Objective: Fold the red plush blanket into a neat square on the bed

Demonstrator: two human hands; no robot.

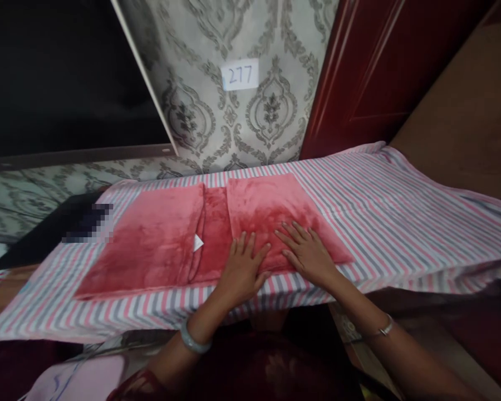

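Observation:
A plush pink-red blanket (150, 239) lies across a striped cloth (384, 206). Both its ends are folded inward, leaving a darker strip between the two flaps. From the left flap's edge sticks out a small white tag (198, 243). My left hand (242, 270) rests with fingers spread near the front edge, by the inner border of the right flap. Flat on the right flap lies my right hand (307, 250), its fingers apart. Neither hand grips anything.
Behind the cloth stands a patterned wall with a paper marked 277 (240, 74). A large dark screen (67, 78) is at the left back, and a dark red door (371, 67) at the right back. A black object (33, 234) sits beyond the cloth's left end.

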